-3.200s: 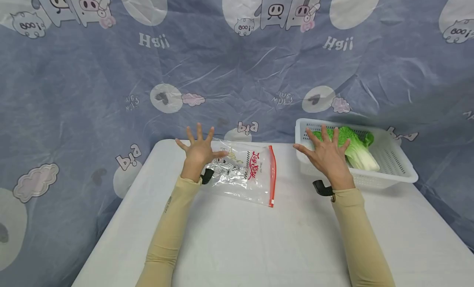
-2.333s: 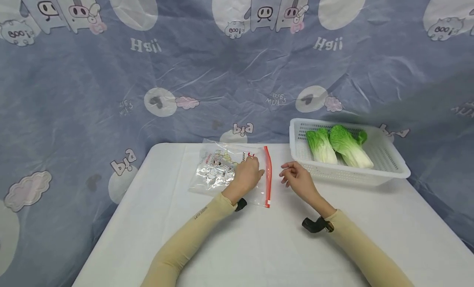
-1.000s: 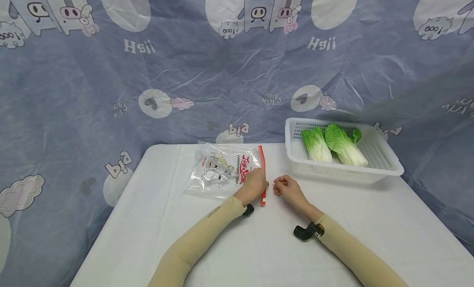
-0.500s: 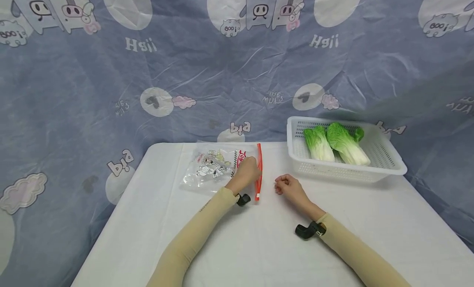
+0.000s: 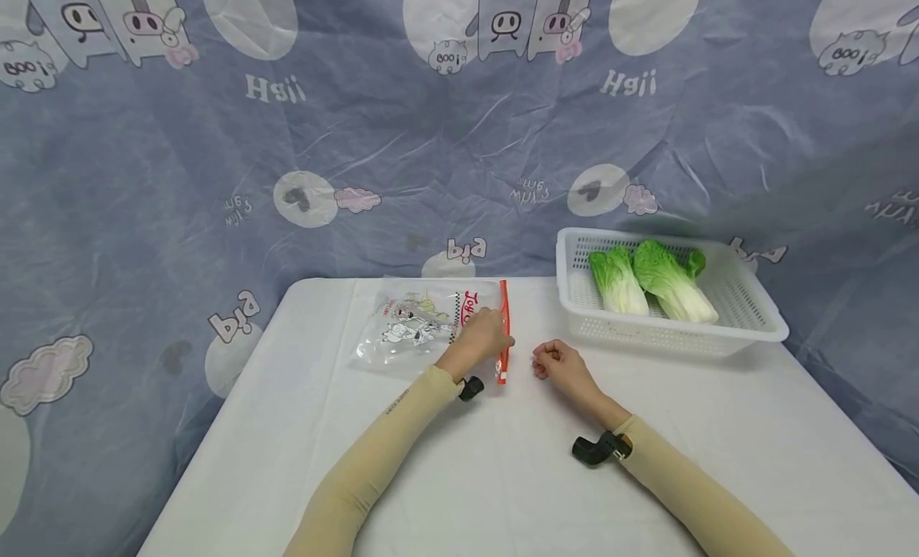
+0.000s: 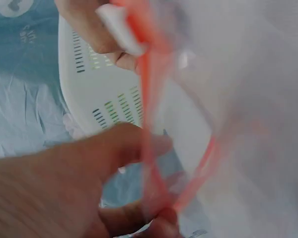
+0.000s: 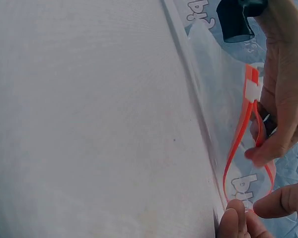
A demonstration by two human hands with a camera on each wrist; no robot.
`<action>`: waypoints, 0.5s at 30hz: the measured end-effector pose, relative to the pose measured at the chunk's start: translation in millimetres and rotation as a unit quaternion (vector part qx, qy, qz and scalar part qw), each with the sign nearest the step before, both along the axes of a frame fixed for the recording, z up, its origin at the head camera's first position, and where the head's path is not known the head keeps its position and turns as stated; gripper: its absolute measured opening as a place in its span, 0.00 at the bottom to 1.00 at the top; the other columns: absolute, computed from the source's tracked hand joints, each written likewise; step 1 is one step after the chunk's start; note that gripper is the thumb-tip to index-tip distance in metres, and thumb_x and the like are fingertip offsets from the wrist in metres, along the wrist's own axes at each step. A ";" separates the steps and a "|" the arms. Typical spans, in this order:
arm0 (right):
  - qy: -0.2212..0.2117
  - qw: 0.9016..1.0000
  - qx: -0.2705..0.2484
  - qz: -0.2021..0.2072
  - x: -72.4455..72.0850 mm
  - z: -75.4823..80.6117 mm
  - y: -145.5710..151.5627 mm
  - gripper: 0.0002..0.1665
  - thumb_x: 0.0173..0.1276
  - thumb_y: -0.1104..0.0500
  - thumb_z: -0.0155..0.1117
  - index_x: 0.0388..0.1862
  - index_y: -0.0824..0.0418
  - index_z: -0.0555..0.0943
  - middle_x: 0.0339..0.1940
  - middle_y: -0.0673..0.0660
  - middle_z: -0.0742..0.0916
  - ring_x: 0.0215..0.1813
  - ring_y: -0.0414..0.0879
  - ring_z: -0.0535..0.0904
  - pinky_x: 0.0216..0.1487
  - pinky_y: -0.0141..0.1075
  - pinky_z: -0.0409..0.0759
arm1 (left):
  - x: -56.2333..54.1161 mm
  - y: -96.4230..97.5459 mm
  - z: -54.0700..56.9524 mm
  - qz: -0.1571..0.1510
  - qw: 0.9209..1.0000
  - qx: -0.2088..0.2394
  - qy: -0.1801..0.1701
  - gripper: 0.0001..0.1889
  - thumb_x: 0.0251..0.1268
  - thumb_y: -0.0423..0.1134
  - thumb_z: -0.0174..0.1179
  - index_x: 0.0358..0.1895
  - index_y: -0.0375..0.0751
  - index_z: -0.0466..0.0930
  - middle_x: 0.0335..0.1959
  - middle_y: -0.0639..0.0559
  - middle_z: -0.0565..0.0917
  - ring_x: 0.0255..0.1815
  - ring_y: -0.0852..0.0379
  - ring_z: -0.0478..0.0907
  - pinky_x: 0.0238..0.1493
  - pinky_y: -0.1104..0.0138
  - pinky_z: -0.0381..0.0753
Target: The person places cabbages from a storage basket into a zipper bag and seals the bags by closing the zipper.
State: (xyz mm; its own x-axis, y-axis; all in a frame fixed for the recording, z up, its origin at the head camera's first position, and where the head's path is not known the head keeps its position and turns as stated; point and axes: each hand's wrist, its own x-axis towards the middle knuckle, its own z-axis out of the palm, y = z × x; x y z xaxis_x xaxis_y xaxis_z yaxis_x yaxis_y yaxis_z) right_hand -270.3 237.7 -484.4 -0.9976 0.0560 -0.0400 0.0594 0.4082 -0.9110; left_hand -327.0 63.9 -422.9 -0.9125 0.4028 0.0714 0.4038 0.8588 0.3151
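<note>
A clear zip bag (image 5: 412, 329) with printed cartoon figures and red lettering lies on the table, its red zip strip (image 5: 505, 364) at the right. My left hand (image 5: 483, 335) pinches one lip of that strip between thumb and fingers. In the right wrist view the two red lips (image 7: 233, 148) bow apart near a white slider (image 7: 252, 91). My right hand (image 5: 565, 371) is just right of the bag, apart from it in the head view. Its fingers are loosely curled, with a gap between thumb and fingertips (image 7: 231, 220), holding nothing.
A white perforated plastic basket (image 5: 668, 331) stands at the back right. Two napa cabbages, a smaller one (image 5: 619, 282) and a larger one (image 5: 675, 286), lie in it. A patterned grey-blue cloth (image 5: 431, 142) hangs behind the white table (image 5: 459, 477).
Both hands, first spread wide, have come in towards the bag's red end. My left hand has taken hold of the strip and drawn it slightly left; its lips have parted. The right hand now stays still.
</note>
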 end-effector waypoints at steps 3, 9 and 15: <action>-0.002 1.000 0.000 -0.001 -0.6 -0.2 -0.4 0.11 0.73 0.61 0.51 0.45 0.69 0.75 0.35 0.61 0.84 0.32 0.40 0.80 0.37 0.32 0.81 | 0.9 -1.3 -0.6 0.019 0.999 -0.014 0.033 0.04 0.58 0.34 0.64 0.33 0.37 0.81 0.34 0.45 0.82 0.35 0.53 0.79 0.35 0.63 0.78; -0.007 1.000 0.001 0.005 -0.5 3.8 -0.9 0.12 0.73 0.62 0.52 0.45 0.70 0.75 0.34 0.60 0.84 0.31 0.41 0.80 0.36 0.32 0.81 | 0.6 -4.0 3.5 0.045 0.996 0.007 0.080 0.09 0.59 0.30 0.61 0.42 0.33 0.76 0.37 0.42 0.80 0.36 0.48 0.82 0.35 0.60 0.82; -0.031 0.999 -0.007 0.026 -3.6 14.3 -3.2 0.17 0.74 0.59 0.51 0.47 0.73 0.76 0.35 0.62 0.84 0.31 0.42 0.81 0.35 0.34 0.82 | 0.0 -6.5 10.1 0.070 0.993 0.066 0.074 0.23 0.55 0.29 0.62 0.53 0.33 0.63 0.32 0.41 0.79 0.27 0.46 0.82 0.23 0.61 0.77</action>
